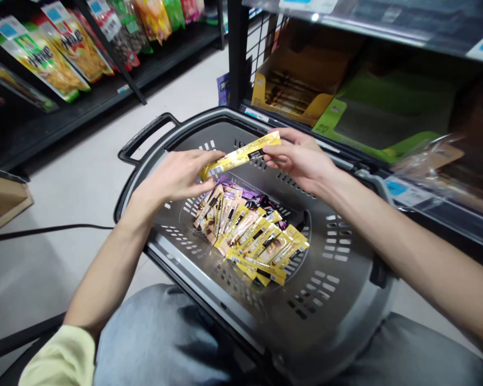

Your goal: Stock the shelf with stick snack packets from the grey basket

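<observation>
Alignment step, I reckon, so next move calls for a light, steady hold. Left hand (169, 174) has its fingers (210, 156) at one end of a glossy yellow stick-shaped packet (238, 156), can't tell if they're clamped. Right hand (301, 161) has its fingers pinched on the other end, packet tilted above a grey perforated plastic basket (338, 321) and its pile of yellow, beige and purple packets (261, 236)

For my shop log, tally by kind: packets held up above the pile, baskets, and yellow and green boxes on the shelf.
Held yellow packet: 1
Basket: 1
Yellow box: 1
Green box: 1
Total: 4
</observation>
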`<move>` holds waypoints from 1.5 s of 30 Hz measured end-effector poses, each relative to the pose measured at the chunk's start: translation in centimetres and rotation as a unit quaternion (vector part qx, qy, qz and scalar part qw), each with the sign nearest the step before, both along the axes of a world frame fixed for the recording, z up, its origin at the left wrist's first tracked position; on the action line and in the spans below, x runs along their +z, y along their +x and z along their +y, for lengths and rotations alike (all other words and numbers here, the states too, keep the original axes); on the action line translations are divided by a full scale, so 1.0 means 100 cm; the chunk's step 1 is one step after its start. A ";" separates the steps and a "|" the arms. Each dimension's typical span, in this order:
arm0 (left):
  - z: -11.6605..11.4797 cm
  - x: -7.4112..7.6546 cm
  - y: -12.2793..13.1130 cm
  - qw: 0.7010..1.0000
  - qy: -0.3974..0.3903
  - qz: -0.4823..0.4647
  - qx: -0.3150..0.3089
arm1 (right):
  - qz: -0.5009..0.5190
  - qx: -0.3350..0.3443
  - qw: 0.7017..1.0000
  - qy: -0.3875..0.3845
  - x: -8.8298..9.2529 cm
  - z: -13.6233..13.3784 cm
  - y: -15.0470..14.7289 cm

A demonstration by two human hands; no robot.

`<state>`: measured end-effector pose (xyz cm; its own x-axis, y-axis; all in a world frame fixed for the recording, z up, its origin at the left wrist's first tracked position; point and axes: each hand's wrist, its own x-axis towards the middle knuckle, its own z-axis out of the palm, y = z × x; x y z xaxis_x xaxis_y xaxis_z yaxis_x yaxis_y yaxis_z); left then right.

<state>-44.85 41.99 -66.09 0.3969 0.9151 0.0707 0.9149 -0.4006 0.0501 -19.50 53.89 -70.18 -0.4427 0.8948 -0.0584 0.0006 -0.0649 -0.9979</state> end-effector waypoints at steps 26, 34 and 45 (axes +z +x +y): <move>-0.003 0.004 0.005 0.998 0.018 0.017 -0.059 | -0.288 0.109 0.812 0.495 0.006 -0.027 -0.002; -0.001 0.002 0.009 0.995 -0.035 -0.016 -0.092 | -0.279 0.218 0.797 0.490 0.012 -0.035 -0.003; 0.001 -0.001 0.007 0.996 -0.042 -0.020 -0.075 | -0.312 0.224 0.807 0.449 0.016 -0.035 -0.002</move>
<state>-44.19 42.05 -66.24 0.5281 0.8491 0.0151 0.8415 -0.5256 0.1248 -19.69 50.39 -68.59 -0.8689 0.4579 0.1881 0.3426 0.8305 -0.4392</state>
